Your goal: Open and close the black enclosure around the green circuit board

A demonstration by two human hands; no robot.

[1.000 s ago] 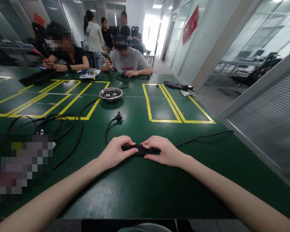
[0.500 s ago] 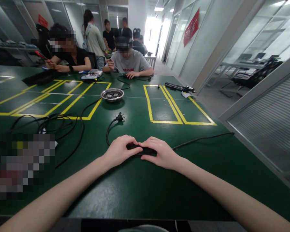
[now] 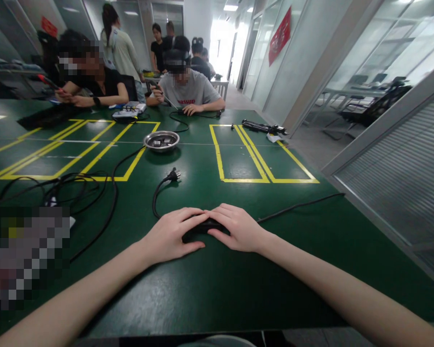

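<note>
Currently, right hand [image 3: 238, 227] is grasping black casing [image 3: 210, 225]; loosened left hand [image 3: 169, 236] is draping over casing; plug [image 3: 172, 175] is lying unconnected beyond casing.

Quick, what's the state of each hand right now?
Left hand: open, fingers over the black power adapter, thumb apart.
Right hand: closed on the adapter's right end.

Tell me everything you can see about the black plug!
The plug is black and looks like plastic, with shiny, metal-looking prongs pointing toward the picture's right; they're too small to count surely. It lies on the green table, nearer the person than the bowl. Its black cord curves back toward the left hand. No hand touches the plug, and it isn't plugged in.
</note>
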